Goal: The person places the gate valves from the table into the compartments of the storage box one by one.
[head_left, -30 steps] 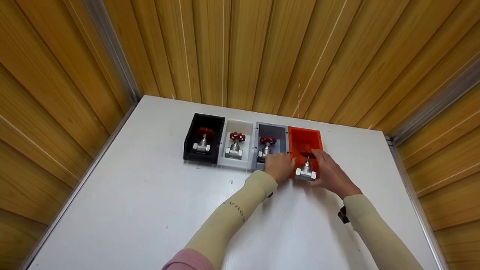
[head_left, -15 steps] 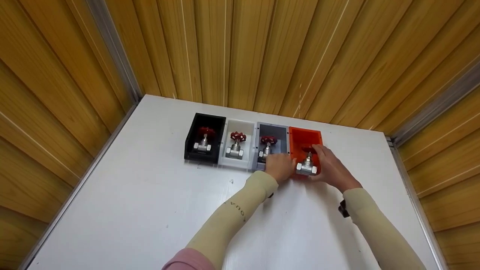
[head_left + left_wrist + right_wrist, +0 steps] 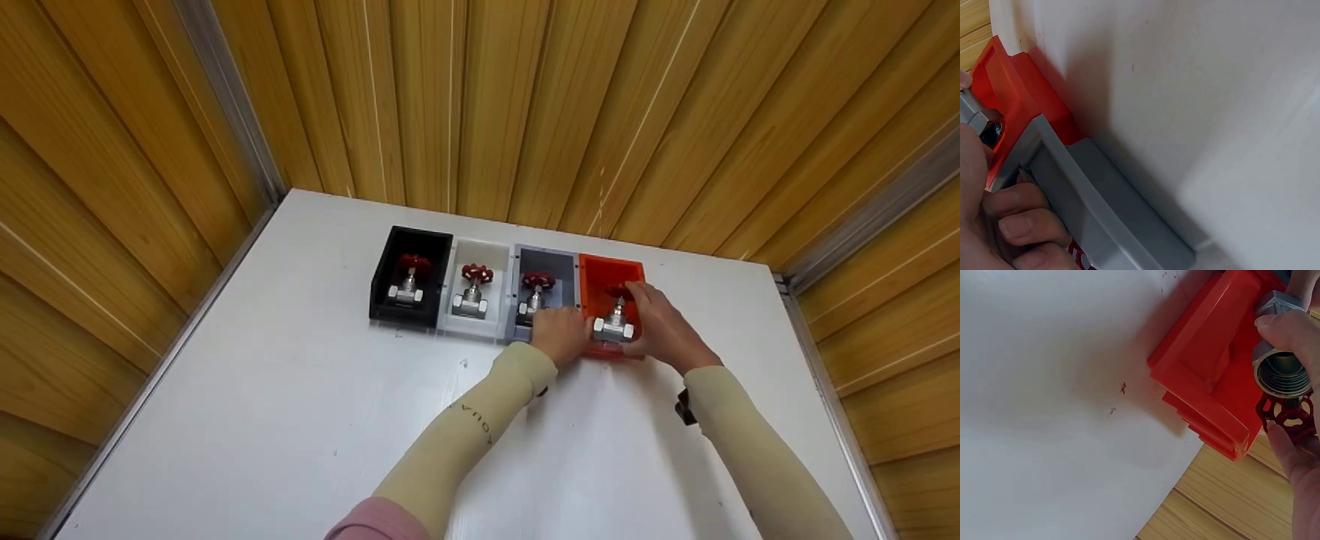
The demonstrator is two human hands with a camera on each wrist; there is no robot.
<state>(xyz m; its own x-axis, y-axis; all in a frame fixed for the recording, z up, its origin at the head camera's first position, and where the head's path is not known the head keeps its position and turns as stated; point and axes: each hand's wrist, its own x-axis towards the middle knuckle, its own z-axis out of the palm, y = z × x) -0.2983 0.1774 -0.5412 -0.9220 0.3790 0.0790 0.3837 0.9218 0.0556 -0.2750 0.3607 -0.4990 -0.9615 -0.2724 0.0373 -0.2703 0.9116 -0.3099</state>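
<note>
A silver gate valve [image 3: 615, 328] with a red handwheel [image 3: 1286, 417] is held upright in my right hand [image 3: 664, 330], at the front of the orange bin [image 3: 611, 266]. In the right wrist view the thumb presses its metal body and a finger touches the wheel; the threaded opening faces the camera. My left hand [image 3: 560, 332] grips the side wall where the grey bin [image 3: 1081, 185] meets the orange one, its fingers [image 3: 1033, 225] curled inside the grey bin. Another valve [image 3: 534, 296] stands in that grey bin, partly hidden by this hand.
Left of the grey bin, a white bin [image 3: 491, 251] and a black bin [image 3: 420, 240] each hold a similar valve. All the bins sit in a row on the white table [image 3: 300, 375], near its back edge. Wood-patterned panels [image 3: 487, 112] rise behind and at both sides.
My right hand has moved slightly up and back, carrying the valve farther over the orange bin, so more of its front lip shows. The left hand has stayed in place.
</note>
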